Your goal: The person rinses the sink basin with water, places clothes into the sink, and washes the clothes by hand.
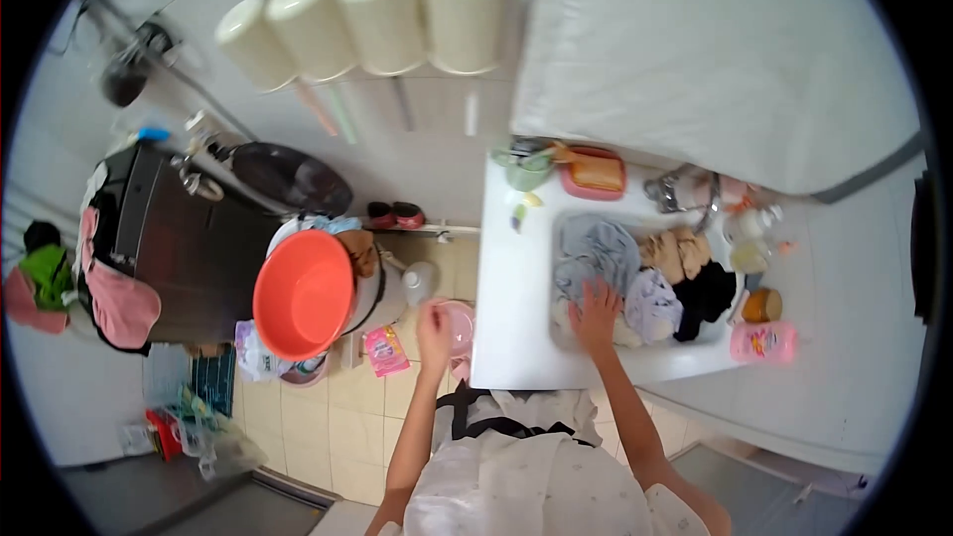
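Note:
My right hand [596,318] lies with fingers spread on the clothes in the white sink [516,337]. Under and beside its fingertips is a grey-blue garment [596,256]. Also in the basin are a beige cloth [675,254], a pale patterned cloth [653,306] and a black cloth [706,300]. My left hand [434,333] hangs left of the sink, above the floor, near a pink basin [459,328]. Its fingers look curled, and whatever they might hold cannot be made out.
A faucet [685,191] stands behind the sink basin, with a pink soap dish [594,173] beside it. At the sink's right is a pink bottle [764,342]. A red tub [304,295] stands at the left by a dark washing machine [189,248]. Cups [464,15] hang above.

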The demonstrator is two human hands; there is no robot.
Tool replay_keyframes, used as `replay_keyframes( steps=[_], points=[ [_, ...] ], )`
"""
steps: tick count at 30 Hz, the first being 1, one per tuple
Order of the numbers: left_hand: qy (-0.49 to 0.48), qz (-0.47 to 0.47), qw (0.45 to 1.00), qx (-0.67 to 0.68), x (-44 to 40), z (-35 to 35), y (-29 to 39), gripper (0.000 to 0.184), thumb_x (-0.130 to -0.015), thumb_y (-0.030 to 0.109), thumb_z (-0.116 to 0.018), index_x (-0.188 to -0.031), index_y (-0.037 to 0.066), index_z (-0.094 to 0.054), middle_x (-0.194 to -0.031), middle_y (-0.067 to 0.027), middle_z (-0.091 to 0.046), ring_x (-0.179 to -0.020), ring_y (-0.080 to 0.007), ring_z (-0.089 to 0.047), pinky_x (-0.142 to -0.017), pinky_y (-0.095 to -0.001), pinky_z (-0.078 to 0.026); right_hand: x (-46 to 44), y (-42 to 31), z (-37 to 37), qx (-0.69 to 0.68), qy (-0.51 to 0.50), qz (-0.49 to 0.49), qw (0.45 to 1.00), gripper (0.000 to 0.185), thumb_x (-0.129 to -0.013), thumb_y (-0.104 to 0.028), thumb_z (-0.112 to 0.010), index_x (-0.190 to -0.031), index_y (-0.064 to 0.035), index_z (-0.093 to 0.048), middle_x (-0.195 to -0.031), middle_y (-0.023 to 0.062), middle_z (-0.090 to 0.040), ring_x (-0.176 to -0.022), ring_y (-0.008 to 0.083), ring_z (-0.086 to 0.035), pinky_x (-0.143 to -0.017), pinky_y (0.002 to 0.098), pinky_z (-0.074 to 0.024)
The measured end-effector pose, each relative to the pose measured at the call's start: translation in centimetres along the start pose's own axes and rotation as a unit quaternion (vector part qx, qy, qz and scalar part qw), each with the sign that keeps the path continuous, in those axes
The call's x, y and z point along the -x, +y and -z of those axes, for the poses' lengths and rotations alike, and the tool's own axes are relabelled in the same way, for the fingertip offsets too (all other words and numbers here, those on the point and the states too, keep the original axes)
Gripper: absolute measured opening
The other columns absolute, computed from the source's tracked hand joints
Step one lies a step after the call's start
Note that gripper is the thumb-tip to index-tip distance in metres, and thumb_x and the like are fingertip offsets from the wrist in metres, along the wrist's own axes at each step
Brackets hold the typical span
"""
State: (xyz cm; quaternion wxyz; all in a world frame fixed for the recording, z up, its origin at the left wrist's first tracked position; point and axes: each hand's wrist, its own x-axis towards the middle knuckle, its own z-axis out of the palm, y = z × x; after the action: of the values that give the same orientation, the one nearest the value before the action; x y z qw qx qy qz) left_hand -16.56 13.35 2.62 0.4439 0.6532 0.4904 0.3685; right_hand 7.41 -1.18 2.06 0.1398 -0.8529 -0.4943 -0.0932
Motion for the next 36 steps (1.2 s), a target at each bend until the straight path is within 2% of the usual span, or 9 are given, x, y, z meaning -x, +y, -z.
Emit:
replay_keyframes(
  steps=[4, 9, 14, 17, 21, 25, 27, 31, 36],
  points=[
    [-0.282, -0.072, 0.957, -0.003, 1.4, -7.9, 7.9, 0.027, -0.071, -0.001, -0.050, -0.098, -0.001, -0.048, -0.091, -0.0149, -0.049, -0.082, -0.0273, -0.051, -0.073, -0.0305, -0.043, -1.4, 4.5, 0.0, 0.066, -0.034, 0.008, 0.997, 0.072, -0.067, -0.036, -0.061, -0.126, -0.0074, -0.032, -0.113, 0.0155, -0.040, -0.101, 0.0331, -0.039, -0.082, 0.0490, -0.0303],
    [-0.216, -0.313, 0.883, -0.275, 1.7, -20.0, 5.1, 0.057, -0.065, 0.004, -0.061, -0.115, -0.002, -0.036, -0.113, -0.0203, -0.040, -0.100, -0.0344, -0.041, -0.088, -0.0405, -0.034, -3.5, 7.5, -2.3, -0.035, -0.164, -0.050, 0.985, 0.077, -0.065, -0.037, -0.064, -0.127, -0.0081, -0.029, -0.110, 0.0153, -0.047, -0.094, 0.0307, -0.047, -0.081, 0.0456, -0.0358],
    [-0.220, -0.152, 0.906, -0.327, 2.3, -23.7, 3.7, 0.067, -0.063, 0.007, -0.061, -0.122, 0.000, -0.031, -0.115, -0.0203, -0.040, -0.102, -0.0375, -0.040, -0.087, -0.0431, -0.035, -3.1, 10.1, -0.2, -0.158, -0.256, -0.040, 0.953, 0.068, -0.067, -0.029, -0.065, -0.122, -0.0054, -0.033, -0.082, 0.0132, -0.057, -0.068, 0.0339, -0.055, -0.069, 0.0390, -0.0446],
    [-0.249, -0.097, 0.922, -0.281, 2.9, -22.8, 3.9, 0.061, -0.061, 0.010, -0.065, -0.115, 0.002, -0.037, -0.100, -0.0170, -0.047, -0.086, -0.0352, -0.051, -0.072, -0.0404, -0.043, -0.4, 12.8, 1.7, -0.260, -0.181, 0.017, 0.948, 0.053, -0.071, -0.026, -0.062, -0.115, -0.0045, -0.042, -0.097, 0.0166, -0.049, -0.083, 0.0337, -0.050, -0.074, 0.0375, -0.0414],
    [-0.263, -0.045, 0.917, -0.298, 4.3, -20.9, 5.9, 0.061, -0.060, 0.012, -0.061, -0.116, 0.002, -0.037, -0.101, -0.0153, -0.046, -0.091, -0.0350, -0.049, -0.076, -0.0422, -0.041, 0.3, 15.7, 5.7, -0.194, -0.109, 0.019, 0.975, 0.048, -0.071, -0.026, -0.062, -0.113, -0.0076, -0.047, -0.112, 0.0151, -0.039, -0.103, 0.0315, -0.036, -0.085, 0.0400, -0.0305],
    [-0.240, -0.086, 0.876, -0.409, 5.9, -22.5, 7.9, 0.070, -0.057, 0.013, -0.060, -0.121, 0.003, -0.034, -0.112, -0.0152, -0.042, -0.105, -0.0370, -0.040, -0.086, -0.0454, -0.034, 0.7, 17.5, 2.6, -0.110, -0.074, 0.030, 0.991, 0.063, -0.067, -0.032, -0.062, -0.121, -0.0117, -0.039, -0.118, 0.0146, -0.037, -0.112, 0.0330, -0.031, -0.092, 0.0467, -0.0229],
    [-0.195, -0.227, 0.872, -0.387, 6.7, -24.0, 8.6, 0.080, -0.054, 0.015, -0.061, -0.126, 0.004, -0.030, -0.125, -0.0142, -0.034, -0.116, -0.0389, -0.027, -0.093, -0.0490, -0.024, 0.2, 17.4, 0.8, -0.083, -0.102, 0.031, 0.991, 0.074, -0.063, -0.035, -0.063, -0.125, -0.0111, -0.032, -0.122, 0.0148, -0.035, -0.116, 0.0331, -0.028, -0.093, 0.0477, -0.0210],
    [-0.251, -0.239, 0.843, -0.410, 5.2, -26.4, 7.0, 0.084, -0.054, 0.018, -0.062, -0.129, 0.006, -0.027, -0.131, -0.0135, -0.029, -0.119, -0.0385, -0.024, -0.095, -0.0512, -0.022, -1.5, 18.2, -0.9, -0.100, -0.129, 0.055, 0.985, 0.071, -0.063, -0.035, -0.063, -0.121, -0.0051, -0.036, -0.122, 0.0150, -0.035, -0.115, 0.0325, -0.029, -0.093, 0.0463, -0.0214],
    [-0.364, -0.189, 0.834, -0.369, 0.8, -28.3, 3.4, 0.078, -0.056, 0.024, -0.062, -0.126, 0.008, -0.032, -0.126, -0.0113, -0.036, -0.116, -0.0362, -0.030, -0.096, -0.0470, -0.023, -3.6, 18.3, -3.6, -0.029, -0.178, 0.089, 0.980, 0.044, -0.063, -0.035, -0.060, -0.090, -0.0004, -0.059, -0.106, 0.0141, -0.047, -0.105, 0.0276, -0.036, -0.084, 0.0413, -0.0268]
  ],
)
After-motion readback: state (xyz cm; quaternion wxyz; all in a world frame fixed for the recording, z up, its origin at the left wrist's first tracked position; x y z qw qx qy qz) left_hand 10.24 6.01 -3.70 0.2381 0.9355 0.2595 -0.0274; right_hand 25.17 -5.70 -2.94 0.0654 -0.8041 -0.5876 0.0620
